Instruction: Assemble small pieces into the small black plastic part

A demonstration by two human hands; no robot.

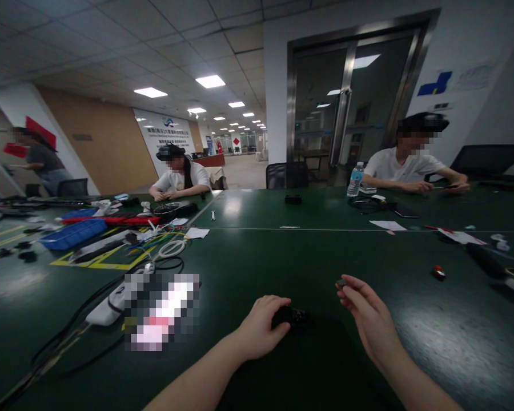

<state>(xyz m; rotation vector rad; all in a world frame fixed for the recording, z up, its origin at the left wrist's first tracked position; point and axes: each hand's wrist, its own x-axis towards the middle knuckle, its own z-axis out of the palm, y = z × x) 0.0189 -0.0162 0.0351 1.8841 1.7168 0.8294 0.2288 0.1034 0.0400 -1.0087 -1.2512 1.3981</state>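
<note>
My left hand [263,326] is closed around one end of a small black object [297,317] with faint pale marks on top, which rests on the green table [248,260]. Its exact kind is too dark to tell. Off to the right, my right hand [368,311] is raised a little above the tabletop. Thumb and forefinger there pinch a small dark grey piece [341,282], too small to name. A gap of bare tabletop lies between the two hands.
At left lie a white power strip [105,308], black cables, a blurred-out bright screen [167,314] and a blue basket [73,234]. A red-and-black item [438,272] sits at right. Two seated people work across the table, near a water bottle [355,180]; another person stands far left.
</note>
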